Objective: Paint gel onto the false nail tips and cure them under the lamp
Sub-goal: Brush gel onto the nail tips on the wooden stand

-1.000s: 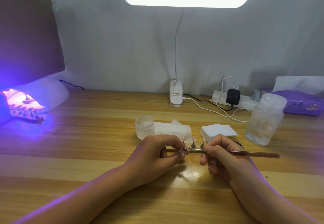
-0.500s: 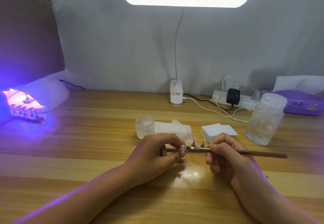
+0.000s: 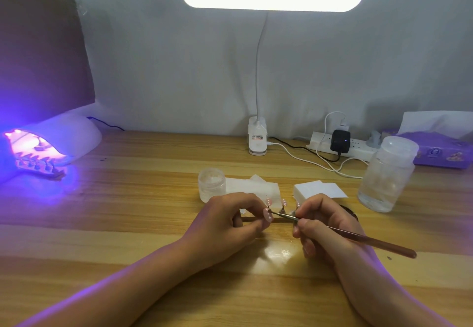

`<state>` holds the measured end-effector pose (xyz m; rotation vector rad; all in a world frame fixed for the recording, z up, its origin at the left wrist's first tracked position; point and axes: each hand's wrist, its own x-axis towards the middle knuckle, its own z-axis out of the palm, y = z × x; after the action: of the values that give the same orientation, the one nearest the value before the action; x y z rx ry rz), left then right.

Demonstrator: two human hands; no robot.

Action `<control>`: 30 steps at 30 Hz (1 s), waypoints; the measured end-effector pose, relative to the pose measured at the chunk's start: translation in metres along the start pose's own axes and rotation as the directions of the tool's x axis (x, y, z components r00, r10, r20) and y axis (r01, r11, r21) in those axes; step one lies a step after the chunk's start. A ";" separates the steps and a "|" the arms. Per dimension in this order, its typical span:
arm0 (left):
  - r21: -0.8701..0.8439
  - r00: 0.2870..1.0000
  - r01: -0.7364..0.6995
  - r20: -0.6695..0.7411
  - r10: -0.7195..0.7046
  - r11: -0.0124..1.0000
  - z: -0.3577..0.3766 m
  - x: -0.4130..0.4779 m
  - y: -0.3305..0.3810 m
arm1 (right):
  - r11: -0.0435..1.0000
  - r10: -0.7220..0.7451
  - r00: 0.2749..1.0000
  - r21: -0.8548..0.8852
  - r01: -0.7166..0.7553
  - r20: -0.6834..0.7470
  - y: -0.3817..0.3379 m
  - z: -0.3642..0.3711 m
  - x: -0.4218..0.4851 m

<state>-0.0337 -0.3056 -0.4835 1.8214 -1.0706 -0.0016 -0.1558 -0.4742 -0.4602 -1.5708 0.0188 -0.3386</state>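
Note:
My left hand grips the end of a dark wooden strip that carries pink false nail tips on small stands. My right hand pinches a thin brown brush. Its metal tip points left and touches the leftmost nail tip. At the far left the white curing lamp glows purple, and another strip of nail tips lies in its mouth. A small clear gel jar stands just behind my left hand.
White wipes and a white block lie behind my hands. A clear lidded jar stands at the right, with a power strip, cables and a purple tissue box behind. A clip desk lamp stands at the table's back edge.
The brush has tilted: its handle end dropped toward me on the right and its tip rose to the leftmost nail tip. My right hand shifted slightly. My left hand stays put.

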 end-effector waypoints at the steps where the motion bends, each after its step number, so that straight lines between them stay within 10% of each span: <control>1: 0.004 1.000 0.000 0.000 0.000 1.000 0.000 0.000 0.000 | 1.000 0.003 1.000 -0.006 -0.003 0.000 0.000 0.000 0.000; 30: 0.237 0.975 0.088 -0.219 -0.035 0.968 -0.002 -0.006 0.017 | 0.979 0.150 0.956 0.172 -0.108 -0.254 0.012 0.001 0.019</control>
<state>-0.0479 -0.3023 -0.4724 2.0235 -0.8914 0.2956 -0.1350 -0.4775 -0.4687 -1.3517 0.2963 -0.4351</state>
